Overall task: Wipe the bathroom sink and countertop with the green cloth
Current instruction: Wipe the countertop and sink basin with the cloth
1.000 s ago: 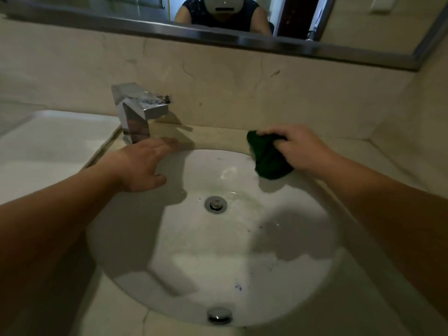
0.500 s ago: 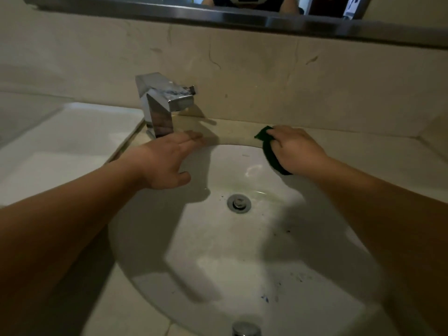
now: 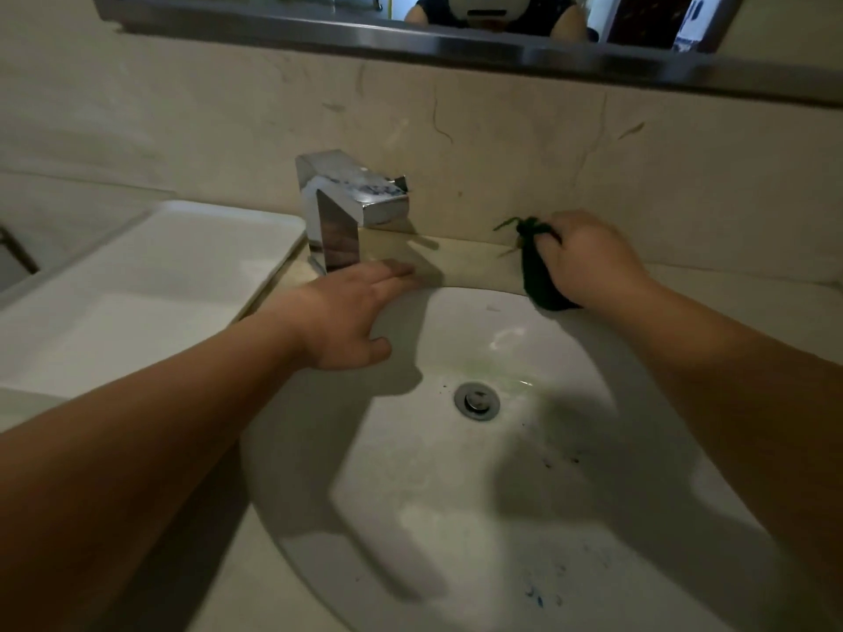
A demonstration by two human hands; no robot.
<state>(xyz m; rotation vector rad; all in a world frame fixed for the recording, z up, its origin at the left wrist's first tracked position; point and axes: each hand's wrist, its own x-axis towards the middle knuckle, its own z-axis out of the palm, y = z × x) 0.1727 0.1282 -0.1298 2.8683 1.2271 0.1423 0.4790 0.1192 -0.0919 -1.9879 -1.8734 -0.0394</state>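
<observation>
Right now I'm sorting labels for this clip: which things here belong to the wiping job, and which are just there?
Part of the job:
green cloth, bunched in the right hand
sink
countertop
left hand, flat on the sink's rim

Just there:
faucet
drain plug
white tray
mirror

No readable text, label, brand, number or sign shows on anything in this view.
</observation>
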